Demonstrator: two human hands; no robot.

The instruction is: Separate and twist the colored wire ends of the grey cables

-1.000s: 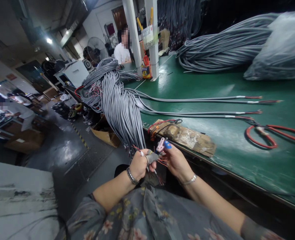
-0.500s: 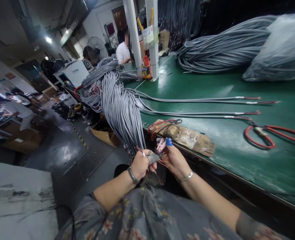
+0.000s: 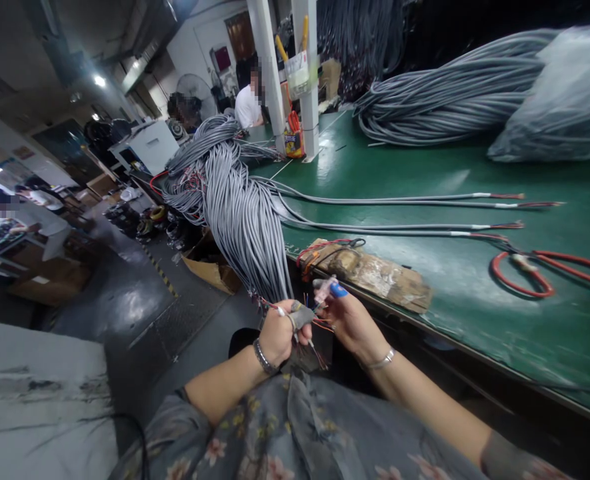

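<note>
My left hand (image 3: 276, 335) is closed around the end of a grey cable, with a grey wrap at the thumb. Thin coloured wires (image 3: 323, 325) fan out from it toward my other hand, and more wire ends hang below the fingers. Close by on the right, my right hand (image 3: 355, 327), its thumb tip covered in blue, pinches a small pale pink piece (image 3: 325, 289) against the wires. Its exact kind is unclear. From the bench edge, a thick bundle of grey cables (image 3: 247, 220) drapes down beside my left hand.
On the green bench (image 3: 405, 170) lie a worn wooden block (image 3: 382, 277), separated grey cables (image 3: 395, 233) and a red cable loop (image 3: 519, 283). Farther back are a coiled bundle (image 3: 445, 93) and a plastic bag (image 3: 559, 100). A person (image 3: 249, 103) sits beyond the white posts.
The pink piece has tilted and moved slightly in my right fingers, nearer the wires. Some wires between the hands have shifted. My left hand keeps its hold.
</note>
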